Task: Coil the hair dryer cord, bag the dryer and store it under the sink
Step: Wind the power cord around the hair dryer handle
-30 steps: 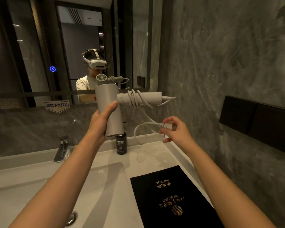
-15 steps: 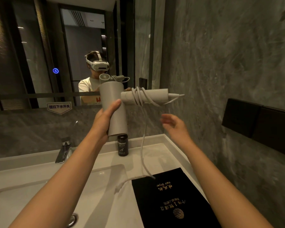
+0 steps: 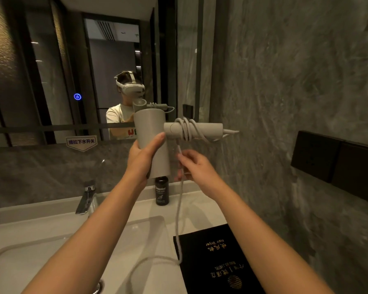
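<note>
Head view: dryer (image 3: 152, 143) held up before mirror (image 3: 51, 71), above sink (image 3: 77, 240). Left hand (image 3: 143, 158) wrapped round dryer barrel, fingers clamped on it. Dryer handle juts right, several cord (image 3: 180, 209) turns wound round it. Right hand (image 3: 197, 166) just below handle, fingers pinched on hanging cord. Cord drops from there to counter right of sink, crosses edge of black bag (image 3: 219, 264), trails left over basin. Dark bottle (image 3: 162, 190) stands under dryer, behind sink; faucet (image 3: 86, 198) left of bottle.

Open counter (image 3: 202, 211) is left behind the bag (image 3: 217, 264); the bottle (image 3: 162, 190) and hanging cord (image 3: 178, 219) are crowded beside it
</note>
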A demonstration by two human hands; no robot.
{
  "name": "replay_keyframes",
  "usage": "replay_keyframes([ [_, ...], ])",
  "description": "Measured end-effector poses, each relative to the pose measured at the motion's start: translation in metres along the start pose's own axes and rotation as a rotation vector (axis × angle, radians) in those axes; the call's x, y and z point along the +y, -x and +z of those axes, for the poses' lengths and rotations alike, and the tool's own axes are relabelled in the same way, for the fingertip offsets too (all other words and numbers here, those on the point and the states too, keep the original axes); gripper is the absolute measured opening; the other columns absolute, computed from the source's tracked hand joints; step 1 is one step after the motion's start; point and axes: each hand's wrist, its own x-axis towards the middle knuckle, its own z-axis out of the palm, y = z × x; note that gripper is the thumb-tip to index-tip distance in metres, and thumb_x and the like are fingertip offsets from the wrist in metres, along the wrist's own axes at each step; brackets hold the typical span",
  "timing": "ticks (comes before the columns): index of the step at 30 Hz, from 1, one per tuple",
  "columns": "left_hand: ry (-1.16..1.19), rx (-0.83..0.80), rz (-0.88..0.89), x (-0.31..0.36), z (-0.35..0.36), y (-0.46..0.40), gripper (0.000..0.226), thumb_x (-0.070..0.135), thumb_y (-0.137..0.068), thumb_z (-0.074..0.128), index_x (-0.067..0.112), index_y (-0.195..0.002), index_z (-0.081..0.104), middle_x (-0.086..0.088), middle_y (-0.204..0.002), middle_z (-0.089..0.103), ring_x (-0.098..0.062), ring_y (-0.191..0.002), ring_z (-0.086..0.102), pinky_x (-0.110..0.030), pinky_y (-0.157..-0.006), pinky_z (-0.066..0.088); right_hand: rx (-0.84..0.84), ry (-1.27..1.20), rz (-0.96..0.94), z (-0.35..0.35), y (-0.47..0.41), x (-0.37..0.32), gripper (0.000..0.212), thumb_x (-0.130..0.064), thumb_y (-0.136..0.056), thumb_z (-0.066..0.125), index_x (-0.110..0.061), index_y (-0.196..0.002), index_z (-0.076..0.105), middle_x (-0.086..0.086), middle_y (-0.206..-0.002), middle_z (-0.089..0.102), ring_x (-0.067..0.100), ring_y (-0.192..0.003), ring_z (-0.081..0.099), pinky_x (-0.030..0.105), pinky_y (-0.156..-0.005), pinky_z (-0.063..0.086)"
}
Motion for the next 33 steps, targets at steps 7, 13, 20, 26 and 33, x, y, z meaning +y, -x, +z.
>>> replay_keyframes([
  [7,-0.176,0.261,0.182,0.008,-0.016,-0.016,0.066,0.038,-0.075,0.075,0.016,-0.128,0.043,0.000,-0.103,0.054,-0.011,-0.086,0.057,-0.025,-0.066,0.049,-0.196,0.200,-0.015,-0.010,0.030,-0.035,0.021,-0.013,-0.093,0.055,-0.008,-0.112,0.062,0.003,-0.058,0.054,0.011,-0.042,0.045,0.026,-0.042,0.046],
  [13,-0.604,0.216,0.369,0.009,-0.042,-0.021,0.075,0.043,-0.068,0.079,0.021,-0.129,0.042,0.000,-0.110,0.053,-0.019,-0.095,0.054,-0.036,-0.077,0.049,-0.067,0.319,-0.253,0.001,0.028,-0.063,0.023,-0.015,-0.092,0.057,-0.009,-0.111,0.069,-0.008,-0.060,0.056,-0.004,-0.043,0.050,0.007,-0.044,0.036],
  [20,-0.683,-0.257,0.242,0.023,-0.078,-0.008,0.064,0.035,-0.067,0.081,0.031,-0.121,0.046,0.009,-0.103,0.054,-0.015,-0.092,0.058,-0.021,-0.063,0.048,0.084,0.437,-0.287,-0.017,0.001,-0.071,0.013,-0.021,-0.087,0.065,-0.018,-0.094,0.075,-0.010,-0.065,0.066,-0.005,-0.054,0.054,0.011,-0.056,0.043],
  [26,-0.481,-0.486,0.058,0.029,-0.091,-0.001,0.085,0.067,-0.035,0.080,0.029,-0.108,0.058,-0.001,-0.098,0.067,-0.015,-0.081,0.068,-0.025,-0.065,0.054,0.025,0.441,-0.179,-0.024,0.001,-0.053,0.013,-0.031,-0.082,0.069,-0.022,-0.086,0.076,-0.017,-0.050,0.061,-0.005,-0.048,0.052,0.009,-0.047,0.038],
  [33,-0.037,-0.280,-0.047,0.019,-0.056,0.004,0.078,0.050,-0.051,0.082,0.012,-0.114,0.059,-0.008,-0.088,0.070,-0.020,-0.075,0.068,-0.033,-0.058,0.054,0.067,0.072,0.033,0.005,0.016,-0.018,0.021,-0.015,-0.095,0.052,-0.007,-0.078,0.062,-0.010,-0.038,0.052,0.000,-0.033,0.043,0.014,-0.040,0.033],
])
